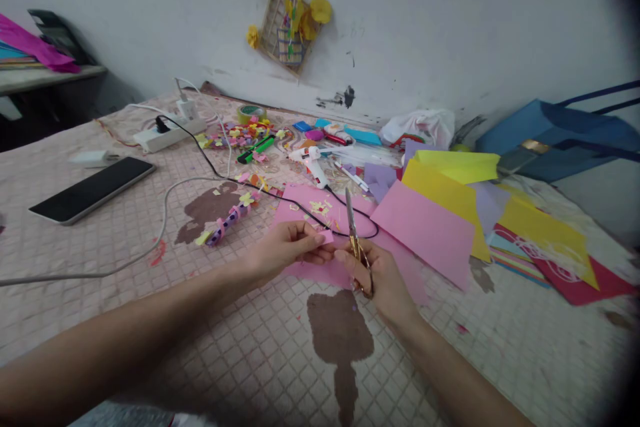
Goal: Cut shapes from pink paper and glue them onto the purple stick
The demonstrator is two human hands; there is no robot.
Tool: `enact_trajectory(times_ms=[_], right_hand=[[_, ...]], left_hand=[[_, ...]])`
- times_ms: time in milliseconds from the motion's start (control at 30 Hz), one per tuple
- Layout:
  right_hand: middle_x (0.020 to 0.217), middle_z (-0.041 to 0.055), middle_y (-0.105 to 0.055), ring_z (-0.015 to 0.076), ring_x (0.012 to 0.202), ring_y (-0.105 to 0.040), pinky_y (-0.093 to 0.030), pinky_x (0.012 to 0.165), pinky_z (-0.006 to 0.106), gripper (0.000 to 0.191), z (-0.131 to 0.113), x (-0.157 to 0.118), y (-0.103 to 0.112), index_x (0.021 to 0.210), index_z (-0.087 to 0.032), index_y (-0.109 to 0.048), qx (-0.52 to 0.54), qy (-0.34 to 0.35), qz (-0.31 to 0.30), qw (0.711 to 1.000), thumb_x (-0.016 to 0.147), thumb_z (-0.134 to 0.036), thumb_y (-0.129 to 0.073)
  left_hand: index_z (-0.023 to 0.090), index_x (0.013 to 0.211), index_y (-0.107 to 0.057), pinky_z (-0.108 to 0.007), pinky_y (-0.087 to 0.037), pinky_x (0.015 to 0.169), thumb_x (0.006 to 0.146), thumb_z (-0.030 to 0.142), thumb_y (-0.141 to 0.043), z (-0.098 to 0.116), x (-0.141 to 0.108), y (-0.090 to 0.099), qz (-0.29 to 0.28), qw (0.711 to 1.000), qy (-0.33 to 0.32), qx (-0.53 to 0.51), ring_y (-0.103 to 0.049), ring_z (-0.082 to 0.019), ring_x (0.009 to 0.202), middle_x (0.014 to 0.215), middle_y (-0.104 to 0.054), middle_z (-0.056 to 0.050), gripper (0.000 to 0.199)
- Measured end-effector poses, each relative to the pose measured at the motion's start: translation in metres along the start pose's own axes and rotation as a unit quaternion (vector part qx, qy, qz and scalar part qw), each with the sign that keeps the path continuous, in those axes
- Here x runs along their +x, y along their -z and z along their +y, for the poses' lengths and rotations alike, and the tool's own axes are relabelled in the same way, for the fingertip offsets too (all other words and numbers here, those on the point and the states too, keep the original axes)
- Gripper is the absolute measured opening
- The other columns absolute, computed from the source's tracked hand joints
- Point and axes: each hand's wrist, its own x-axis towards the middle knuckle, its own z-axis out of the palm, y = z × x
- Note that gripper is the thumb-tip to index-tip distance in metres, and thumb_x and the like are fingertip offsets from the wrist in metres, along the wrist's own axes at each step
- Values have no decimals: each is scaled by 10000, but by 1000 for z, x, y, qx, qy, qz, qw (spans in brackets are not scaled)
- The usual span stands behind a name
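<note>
My left hand point(295, 245) pinches a small piece of pink paper point(326, 236) between thumb and fingers. Beside it, my right hand point(375, 273) is closed round the gold handles of a pair of scissors point(352, 223), whose blades point up and away from me. The blades look nearly together and apart from the paper piece. Beneath both hands lies a pink sheet point(295, 203) with small yellow scraps point(320, 208) on it. A white glue gun point(314, 165) rests just beyond, its black cord looping behind my hands.
Coloured sheets point(425, 230) spread to the right, near a blue bag point(555, 137). At left are a tablet-like dark-screened device point(95, 188) and a power strip point(167, 133). A decorated purple stick point(227, 223), a green cutter point(256, 149) and paper flowers point(235, 133) lie around the middle.
</note>
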Motion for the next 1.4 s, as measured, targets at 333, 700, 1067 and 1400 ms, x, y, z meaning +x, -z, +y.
enact_trajectory(times_ms=[333,700,1067,1400], right_hand=[[548,-55,-464,73,438,-378,-300,409,201,279,2,0,-3,822,-163,-597,19,16,-4,1000,751,-432,-617],[522,-66,-437,75,452,-380,-305,428,195,197,3,-1,-4,719,-181,-510,6,41,6,999,776,-351,-591],[460,-74,-429,67,397,-366,-275,393,192,223,2,1,-3,694,-177,-492,9,9,16,1000,788,-366,-563],[436,-85,-343,56,388,-314,-248,418,214,301,6,5,-1,563,-191,-379,183,-18,-57,981,779,-282,-569]], left_hand=[[103,758,-642,-250,-522,655,727,325,-697,-6,-2,-2,-23,997,59,50,-666,-129,668,762,-717,-72,230],[88,776,-633,-286,-527,704,761,414,-645,-10,-3,-6,-6,997,72,23,-678,-159,690,750,-713,-106,326],[112,727,-582,-233,-497,650,749,317,-675,-7,-5,-5,-21,996,42,81,-656,-124,670,758,-709,-74,226],[158,1013,-586,-306,-447,832,780,241,-624,-3,-3,-2,-50,966,-142,211,-575,-186,970,1048,-594,-94,251]])
